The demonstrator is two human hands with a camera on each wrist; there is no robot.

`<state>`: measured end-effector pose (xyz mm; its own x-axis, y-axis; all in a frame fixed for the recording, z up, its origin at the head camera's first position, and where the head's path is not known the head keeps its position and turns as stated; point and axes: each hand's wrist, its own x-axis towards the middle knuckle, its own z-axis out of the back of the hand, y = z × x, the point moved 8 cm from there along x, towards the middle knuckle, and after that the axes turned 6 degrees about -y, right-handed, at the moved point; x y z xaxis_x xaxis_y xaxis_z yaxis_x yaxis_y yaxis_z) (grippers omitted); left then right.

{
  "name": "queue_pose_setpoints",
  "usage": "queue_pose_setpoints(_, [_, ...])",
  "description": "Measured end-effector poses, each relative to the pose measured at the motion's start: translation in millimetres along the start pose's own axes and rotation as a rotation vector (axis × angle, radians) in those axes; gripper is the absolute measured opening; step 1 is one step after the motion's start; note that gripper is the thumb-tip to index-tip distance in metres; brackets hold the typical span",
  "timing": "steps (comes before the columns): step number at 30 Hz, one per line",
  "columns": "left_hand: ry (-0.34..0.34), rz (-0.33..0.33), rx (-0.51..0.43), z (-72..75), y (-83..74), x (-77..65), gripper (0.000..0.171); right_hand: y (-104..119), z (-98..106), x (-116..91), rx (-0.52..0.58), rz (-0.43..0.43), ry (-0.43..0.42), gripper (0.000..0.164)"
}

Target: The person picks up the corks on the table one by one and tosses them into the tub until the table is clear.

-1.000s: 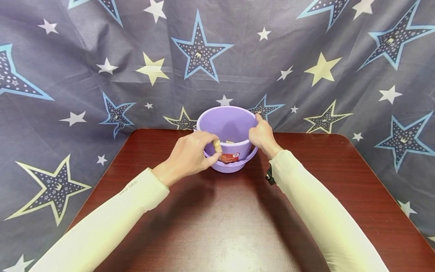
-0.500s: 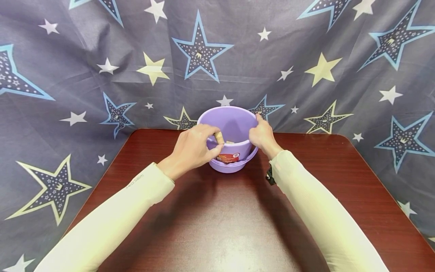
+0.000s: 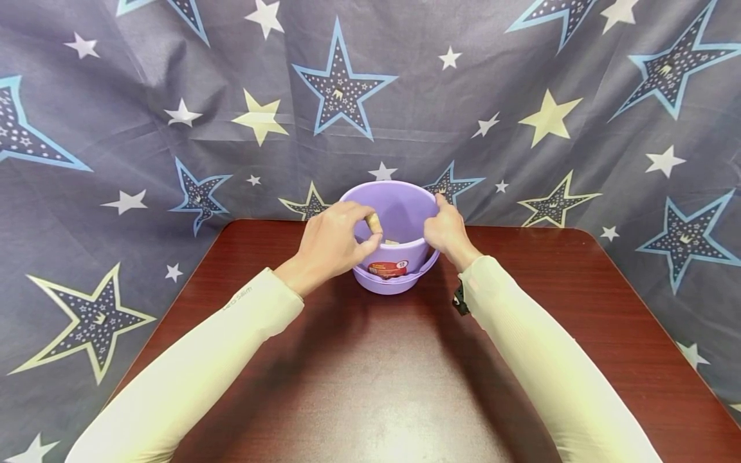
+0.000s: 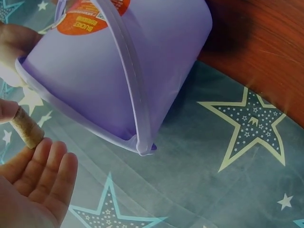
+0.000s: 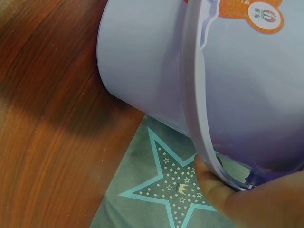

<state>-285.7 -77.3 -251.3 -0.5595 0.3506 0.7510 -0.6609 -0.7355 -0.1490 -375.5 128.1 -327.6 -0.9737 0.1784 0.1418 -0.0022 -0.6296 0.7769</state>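
Observation:
A purple bucket (image 3: 405, 206) with a red label stands on the table, its handle hanging down across the front. My left hand (image 3: 332, 241) pinches a tan cork (image 3: 373, 223) between thumb and finger, at the left side of the bucket's mouth. The left wrist view shows the cork (image 4: 27, 127) end-on to the fingertips, beside the bucket's rim (image 4: 71, 116). My right hand (image 3: 448, 230) grips the right side of the rim; in the right wrist view its thumb (image 5: 209, 183) lies by the handle (image 5: 194, 95). Inside the bucket a small tan piece (image 3: 392, 242) shows just behind the front rim.
The dark red wooden table (image 3: 370, 373) extends in front and to both sides. Close behind the bucket hangs a grey curtain (image 3: 405, 90) patterned with stars. A black band (image 3: 460, 300) shows at the right wrist.
My left hand has risen and moved slightly right, bringing the cork from the front of the rim up to the bucket's mouth. The right hand and bucket have stayed put.

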Motion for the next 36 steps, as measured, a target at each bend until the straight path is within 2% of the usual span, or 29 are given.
queue_pose_setpoints(10, [0.079,0.113,0.039,-10.3,13.1,4.3,0.006,-1,0,1,-0.005,-0.002,-0.005,0.076])
queue_pose_setpoints(16, [0.095,0.160,0.047,-14.6,19.6,6.7,0.005,-1,0,1,-0.005,0.000,-0.004,0.076])
queue_pose_setpoints(30, [0.133,0.219,0.085,-28.2,33.2,10.1,0.005,-2,-1,2,-0.010,0.003,-0.007,0.076])
queue_pose_setpoints(36, [0.176,0.238,0.102,-34.2,38.1,11.4,0.007,-1,-1,1,-0.006,-0.006,-0.004,0.076])
